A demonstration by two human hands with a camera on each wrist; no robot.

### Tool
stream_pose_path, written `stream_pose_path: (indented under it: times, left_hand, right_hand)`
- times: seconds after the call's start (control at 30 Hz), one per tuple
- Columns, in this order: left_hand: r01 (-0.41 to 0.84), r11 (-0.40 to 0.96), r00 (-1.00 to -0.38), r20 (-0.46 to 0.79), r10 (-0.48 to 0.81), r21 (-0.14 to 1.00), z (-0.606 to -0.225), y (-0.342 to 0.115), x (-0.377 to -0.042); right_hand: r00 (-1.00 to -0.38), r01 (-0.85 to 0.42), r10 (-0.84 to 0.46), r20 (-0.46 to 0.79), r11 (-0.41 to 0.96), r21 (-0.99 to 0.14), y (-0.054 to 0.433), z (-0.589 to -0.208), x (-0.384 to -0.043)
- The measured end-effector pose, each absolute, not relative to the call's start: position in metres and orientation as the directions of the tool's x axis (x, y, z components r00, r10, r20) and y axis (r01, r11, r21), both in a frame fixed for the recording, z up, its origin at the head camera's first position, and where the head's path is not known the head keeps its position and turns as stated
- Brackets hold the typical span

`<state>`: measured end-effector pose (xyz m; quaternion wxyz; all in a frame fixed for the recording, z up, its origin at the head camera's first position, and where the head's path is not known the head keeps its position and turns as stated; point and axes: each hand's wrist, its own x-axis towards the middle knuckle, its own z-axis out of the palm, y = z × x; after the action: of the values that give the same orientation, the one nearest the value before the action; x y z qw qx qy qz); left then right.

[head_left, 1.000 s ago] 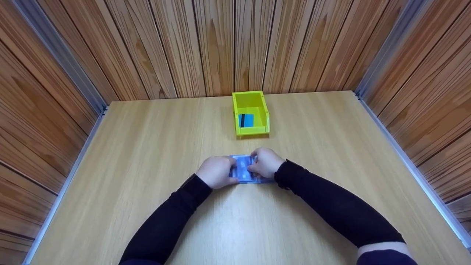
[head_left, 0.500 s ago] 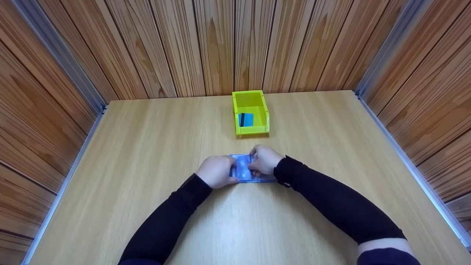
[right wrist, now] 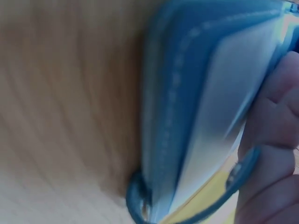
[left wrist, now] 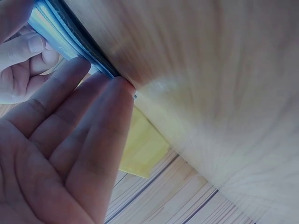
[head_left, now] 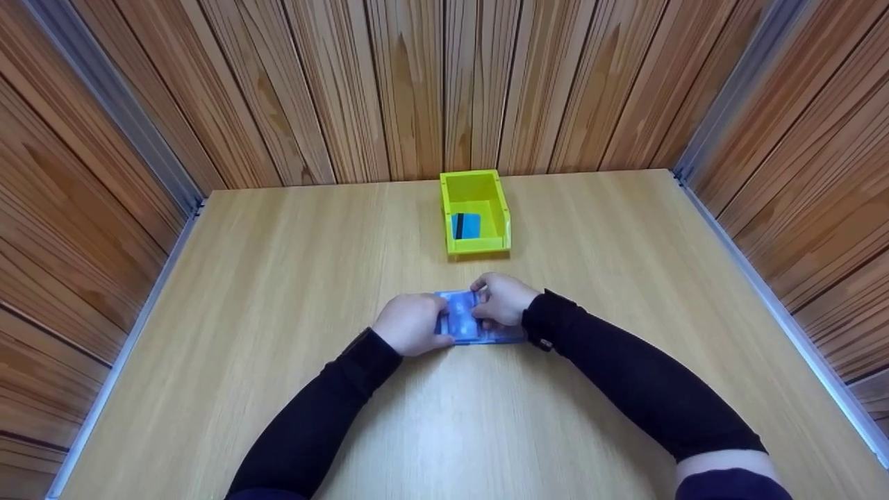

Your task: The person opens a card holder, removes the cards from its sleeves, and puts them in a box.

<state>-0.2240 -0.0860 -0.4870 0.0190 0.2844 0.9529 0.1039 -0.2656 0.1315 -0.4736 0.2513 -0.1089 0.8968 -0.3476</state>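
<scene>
A blue wallet with pale stitching lies spread on the table, between both hands. My left hand grips its left edge, the thumb at the near side; in the left wrist view long fingers reach to the wallet's edge. With curled fingers, my right hand pinches at the middle of the wallet; what exactly lies between its fingertips is hidden. The right wrist view shows a clear window on the wallet and a thin strap with metal snaps, curving beside the fingers.
A yellow open-front bin stands beyond the hands, near the back wall. In it lies a blue card with a black stripe. Wood-panel walls close the table at the back and both sides.
My right hand has shifted slightly away from the body, and more of the wallet's right part shows below it. The left hand stays in place.
</scene>
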Motion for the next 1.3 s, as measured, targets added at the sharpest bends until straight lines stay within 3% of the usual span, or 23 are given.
stream_pose_path:
  times: [0.5, 0.97, 1.3]
  left_hand:
    - [0.535, 0.823, -0.840, 0.012, 0.543, 0.191, -0.484, -0.082, -0.224]
    - [0.527, 0.832, -0.845, 0.001, 0.535, 0.171, -0.486, -0.081, -0.224]
    - [0.527, 0.832, -0.846, 0.020, 0.532, 0.172, -0.487, -0.083, -0.222]
  right_hand:
    - [-0.858, -0.024, -0.388, -0.338, 0.687, -0.727, 0.143, -0.474, -0.269]
    - [-0.882, 0.065, -0.264, -0.391, 0.753, -0.655, 0.173, -0.455, -0.264]
    - [-0.923, -0.005, -0.277, -0.267, 0.704, -0.710, 0.205, -0.436, -0.266]
